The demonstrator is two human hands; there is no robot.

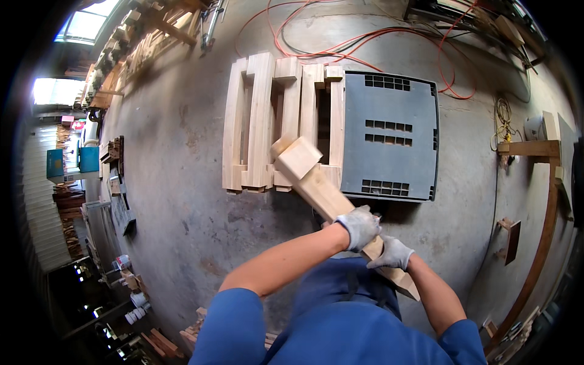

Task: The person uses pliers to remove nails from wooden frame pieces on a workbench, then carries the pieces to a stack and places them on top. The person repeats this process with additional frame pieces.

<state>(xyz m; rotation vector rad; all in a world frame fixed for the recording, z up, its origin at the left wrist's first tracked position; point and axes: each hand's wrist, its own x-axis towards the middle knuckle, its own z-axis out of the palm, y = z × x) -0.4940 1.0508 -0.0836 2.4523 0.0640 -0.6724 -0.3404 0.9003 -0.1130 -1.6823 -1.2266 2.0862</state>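
A thick light-wood post (322, 192) with a square block at its far end slants across in front of me, from the stacked pieces down toward my right side. My left hand (360, 227), in a pale work glove, is wrapped round its middle. Lower down, my right hand (392, 253), gloved alike, grips the same post near its near end. Beyond it lies a row of similar wooden pieces (261, 121), side by side with blocks at their ends. The post's far end overlaps these pieces in view; I cannot tell whether it touches them.
Right of the wooden row sits a grey plastic pallet (389, 164) with slotted openings. Orange hoses (353, 45) loop over the concrete floor behind. A wooden frame (550, 213) stands at the right, and lumber racks (146, 55) line the far left. More wood (198, 325) lies near my left elbow.
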